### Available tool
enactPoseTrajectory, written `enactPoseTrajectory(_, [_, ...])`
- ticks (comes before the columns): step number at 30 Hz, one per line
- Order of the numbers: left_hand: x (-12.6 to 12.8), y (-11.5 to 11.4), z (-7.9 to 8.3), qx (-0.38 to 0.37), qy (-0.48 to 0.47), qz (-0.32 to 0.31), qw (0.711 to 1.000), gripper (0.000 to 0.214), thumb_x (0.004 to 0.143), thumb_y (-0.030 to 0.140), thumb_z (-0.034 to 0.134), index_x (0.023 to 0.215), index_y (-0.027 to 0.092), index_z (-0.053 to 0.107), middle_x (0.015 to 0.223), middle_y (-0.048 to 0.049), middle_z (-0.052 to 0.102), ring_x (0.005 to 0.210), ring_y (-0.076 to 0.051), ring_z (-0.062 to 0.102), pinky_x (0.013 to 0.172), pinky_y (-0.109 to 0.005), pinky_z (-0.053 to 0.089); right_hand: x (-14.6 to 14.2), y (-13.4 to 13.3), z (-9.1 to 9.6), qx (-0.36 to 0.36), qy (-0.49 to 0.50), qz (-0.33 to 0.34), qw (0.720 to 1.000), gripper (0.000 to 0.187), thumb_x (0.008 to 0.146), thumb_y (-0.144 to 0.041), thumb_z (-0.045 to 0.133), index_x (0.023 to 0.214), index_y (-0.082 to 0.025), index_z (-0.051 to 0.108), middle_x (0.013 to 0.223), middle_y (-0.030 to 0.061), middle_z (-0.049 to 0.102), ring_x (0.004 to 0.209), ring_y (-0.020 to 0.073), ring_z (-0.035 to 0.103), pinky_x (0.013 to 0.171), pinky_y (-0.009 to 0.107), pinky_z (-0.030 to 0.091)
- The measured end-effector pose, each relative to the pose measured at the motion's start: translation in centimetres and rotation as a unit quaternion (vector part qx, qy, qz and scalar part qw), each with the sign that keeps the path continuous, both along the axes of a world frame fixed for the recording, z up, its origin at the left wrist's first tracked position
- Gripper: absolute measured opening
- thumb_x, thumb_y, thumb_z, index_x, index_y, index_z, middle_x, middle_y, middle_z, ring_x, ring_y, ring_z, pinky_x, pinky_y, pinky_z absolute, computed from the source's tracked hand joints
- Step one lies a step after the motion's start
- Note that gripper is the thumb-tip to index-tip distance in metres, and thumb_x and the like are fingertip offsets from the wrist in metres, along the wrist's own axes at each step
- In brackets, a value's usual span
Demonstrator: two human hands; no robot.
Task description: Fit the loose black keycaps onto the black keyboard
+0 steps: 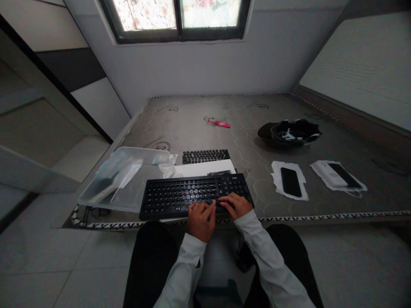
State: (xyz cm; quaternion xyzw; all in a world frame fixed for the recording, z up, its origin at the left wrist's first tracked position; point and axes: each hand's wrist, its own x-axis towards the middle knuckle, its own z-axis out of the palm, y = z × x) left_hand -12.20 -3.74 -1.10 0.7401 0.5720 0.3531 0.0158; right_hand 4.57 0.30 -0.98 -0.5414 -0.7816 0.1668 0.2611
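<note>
A black keyboard (pixel 180 194) lies at the near edge of the mattress, many of its key positions showing small pale squares. Over its lower right part, my left hand (pixel 202 218) is closed with thumb and forefinger together. My right hand (pixel 236 206) pinches close beside it, fingertips nearly meeting the left ones. A tiny dark piece seems to sit between the fingertips, too small to name. Behind the keyboard, rows of loose black keycaps (pixel 205 156) are laid out, with a white sheet (pixel 205 168) between them and the keyboard.
A clear plastic bag (pixel 138 156) with items inside lies at left. A red packet (pixel 220 123) rests farther back. A dark cap (pixel 289 132) holds a white cable. At right are a phone (pixel 290 181) on white cloth and another phone (pixel 345 174) beside a white device (pixel 332 173).
</note>
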Motion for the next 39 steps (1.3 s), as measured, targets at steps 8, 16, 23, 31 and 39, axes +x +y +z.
enactPoseTrajectory(8, [-0.2, -0.1, -0.1, 0.02, 0.02, -0.01, 1.0, 0.026, 0.085, 0.024, 0.055, 0.108, 0.027, 0.066, 0.073, -0.002, 0.06, 0.074, -0.015, 0.052, 0.078, -0.033, 0.036, 0.0, -0.2, 0.1, 0.015, 0.013, 0.0, 1.0, 0.016, 0.085, -0.035, 0.056, 0.091, -0.028, 0.068, 0.085, 0.0007, 0.067, 0.077, 0.0133, 0.061, 0.069, 0.024, 0.04])
enactPoseTrajectory(16, [-0.7, -0.2, -0.7, 0.042, 0.043, -0.036, 0.998, 0.031, 0.084, 0.024, 0.056, 0.113, 0.031, 0.063, 0.074, -0.002, 0.059, 0.073, -0.014, 0.051, 0.076, -0.032, 0.037, 0.5, -0.1, -0.6, 0.027, 0.015, 0.025, 0.999, 0.017, 0.084, -0.037, 0.057, 0.093, -0.028, 0.069, 0.083, 0.0006, 0.067, 0.076, 0.0128, 0.06, 0.068, 0.024, 0.039])
enactPoseTrajectory(23, [-0.3, -0.5, 0.0, 0.026, 0.068, -0.023, 0.997, 0.028, 0.084, 0.025, 0.056, 0.11, 0.031, 0.064, 0.074, -0.0023, 0.059, 0.075, -0.016, 0.052, 0.078, -0.034, 0.039, 0.4, 0.2, -1.4, 0.035, 0.043, 0.025, 0.998, 0.016, 0.082, -0.035, 0.059, 0.089, -0.027, 0.071, 0.083, 0.0025, 0.065, 0.081, 0.0148, 0.06, 0.071, 0.024, 0.043])
enactPoseTrajectory(31, [1.0, -1.5, 1.0, -0.035, 0.124, -0.003, 0.992, 0.03, 0.086, 0.023, 0.051, 0.113, 0.028, 0.061, 0.076, -0.0008, 0.06, 0.079, -0.016, 0.055, 0.094, -0.042, 0.036, -1.0, -1.6, 1.0, 0.003, -0.04, -0.025, 0.999, 0.018, 0.085, -0.03, 0.054, 0.082, -0.029, 0.071, 0.088, 0.0022, 0.065, 0.083, 0.0157, 0.056, 0.067, 0.028, 0.035])
enactPoseTrajectory(39, [1.2, -1.4, 1.5, -0.025, 0.136, -0.015, 0.99, 0.029, 0.085, 0.02, 0.05, 0.111, 0.027, 0.063, 0.077, -0.0018, 0.062, 0.078, -0.016, 0.058, 0.093, -0.044, 0.04, -1.4, -4.1, 0.6, 0.062, -0.078, -0.052, 0.994, 0.034, 0.08, -0.023, 0.058, 0.111, -0.038, 0.062, 0.105, 0.0019, 0.063, 0.085, 0.0162, 0.053, 0.07, 0.032, 0.026])
